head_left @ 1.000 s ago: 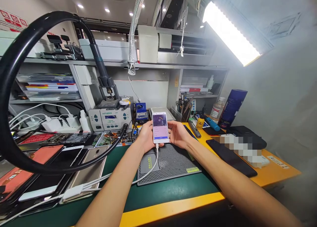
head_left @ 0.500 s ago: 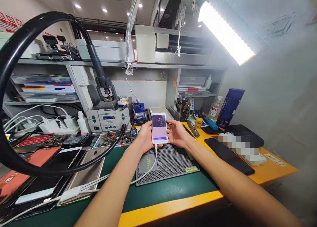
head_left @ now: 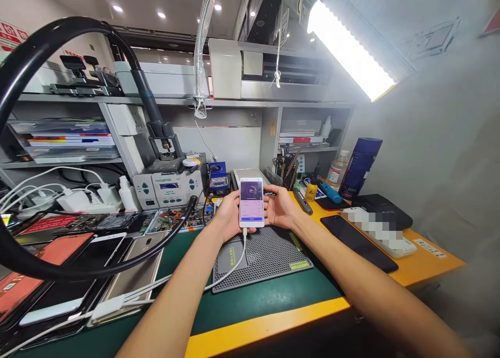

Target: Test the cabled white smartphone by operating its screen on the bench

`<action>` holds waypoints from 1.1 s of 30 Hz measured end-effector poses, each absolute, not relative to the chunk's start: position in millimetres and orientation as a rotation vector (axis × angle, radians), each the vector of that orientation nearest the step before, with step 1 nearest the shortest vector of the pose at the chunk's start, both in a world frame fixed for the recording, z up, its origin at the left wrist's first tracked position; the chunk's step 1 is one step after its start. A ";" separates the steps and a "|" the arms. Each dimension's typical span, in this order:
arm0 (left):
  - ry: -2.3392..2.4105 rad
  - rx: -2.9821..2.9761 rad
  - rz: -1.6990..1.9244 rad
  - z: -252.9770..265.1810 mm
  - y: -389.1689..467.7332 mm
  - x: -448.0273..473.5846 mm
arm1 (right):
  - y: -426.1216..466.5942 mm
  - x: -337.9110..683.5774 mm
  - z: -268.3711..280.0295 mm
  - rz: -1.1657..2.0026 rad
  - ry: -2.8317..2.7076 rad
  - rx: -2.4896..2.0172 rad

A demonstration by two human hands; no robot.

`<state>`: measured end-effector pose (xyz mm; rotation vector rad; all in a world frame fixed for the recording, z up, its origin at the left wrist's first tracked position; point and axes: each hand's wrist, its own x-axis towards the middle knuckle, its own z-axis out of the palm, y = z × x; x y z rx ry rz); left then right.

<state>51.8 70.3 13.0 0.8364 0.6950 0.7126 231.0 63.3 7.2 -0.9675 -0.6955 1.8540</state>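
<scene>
A white phone (head_left: 252,202) is in the middle, held up over the desk (head_left: 273,306) with its screen lit. The screen shows a ring with a number that seems to start with 25. Under it are rows of tiny words, too small to read, and a blue bar.

The left hand (head_left: 226,217) is grasping the phone from nine o'clock, with its fingers wrapped behind it. The right hand (head_left: 282,208) is at three o'clock, with its fingers bent against the other edge, grasping it too. A white cable (head_left: 245,243) plugs into the phone at six o'clock. Below that is a gray mat (head_left: 269,259) full of little holes. It has yellow-green writing, too small to read.

At nine o'clock sits a tray of circuit boards (head_left: 164,221). A gray machine (head_left: 172,188) with a small screen is just behind it, and I can't make out its green label. A gold phone (head_left: 133,264) lies at eight o'clock.

Near three o'clock is a yellow bottle (head_left: 311,192). A clear bottle (head_left: 335,174) with a white and red label stands farther out. At ten o'clock, far off, a red sign (head_left: 13,32) has Chinese writing.
</scene>
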 end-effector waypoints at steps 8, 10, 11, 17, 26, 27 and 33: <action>0.707 0.857 0.709 13.3 70.7 51.8 | 60.9 229.6 9.7 1.851 -0.720 -0.971; 0.702 0.859 0.709 13.2 71.1 51.1 | 60.3 228.7 9.5 1.850 -0.723 -0.962; 0.699 0.857 0.711 13.1 71.3 50.8 | 60.1 228.2 9.2 1.847 -0.728 -0.955; 0.693 0.818 0.731 12.8 72.0 49.2 | 60.2 226.5 6.9 1.829 -0.770 -0.924; 0.705 0.801 0.752 14.7 71.6 49.5 | 60.7 225.6 4.2 1.802 -0.805 -0.936; 0.707 0.800 0.753 14.7 71.5 49.4 | 60.8 225.6 4.0 1.801 -0.807 -0.935; 0.702 0.780 0.754 12.5 72.7 48.3 | 61.0 225.2 4.0 1.801 -0.816 -0.923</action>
